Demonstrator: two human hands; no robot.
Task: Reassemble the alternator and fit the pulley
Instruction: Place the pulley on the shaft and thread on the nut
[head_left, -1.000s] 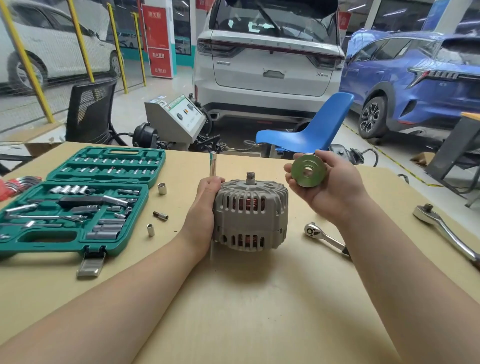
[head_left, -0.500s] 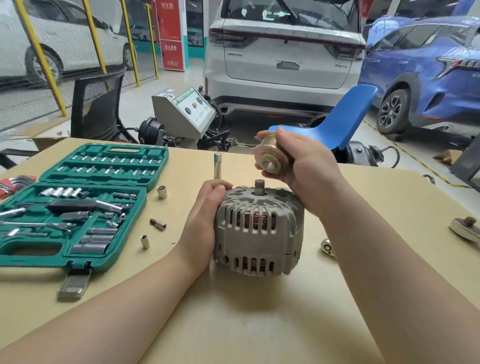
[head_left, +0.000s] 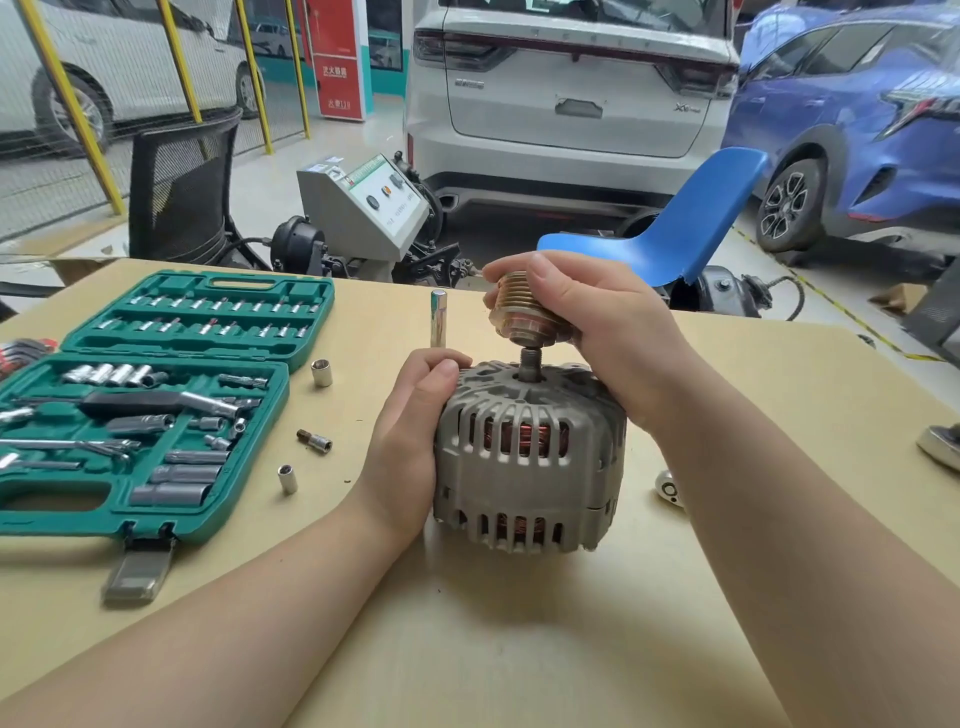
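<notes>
1. The alternator (head_left: 530, 457) stands on end near the middle of the desk (head_left: 519, 649), its two housing halves already closed together, copper windings showing through the slots and its shaft (head_left: 531, 364) pointing up.
2. The left hand (head_left: 415, 431) wraps the housing's left side, fingers curled over the top edge, steadying it. An upright chrome socket (head_left: 439, 325) stands just behind this hand.
3. The right hand (head_left: 597, 332) grips the ribbed pulley (head_left: 522, 312) from above and behind, fingers and thumb curled round it, with the bore just over the shaft tip. Whether the two touch yet I cannot tell.
4. Judged from this, the body looks assembled and the pulley step is only starting: it must slide down the shaft and then be fastened. No nut is visible.
5. Room: there is bare desk in front of and to the right of the alternator. To the left lie loose sockets (head_left: 321, 372) and the open green socket case (head_left: 156, 405), near enough to be knocked by a sweep of the left arm. A ratchet head (head_left: 670, 488) shows just beside the right forearm, and another tool (head_left: 943, 447) lies at the right edge of the view.
</notes>
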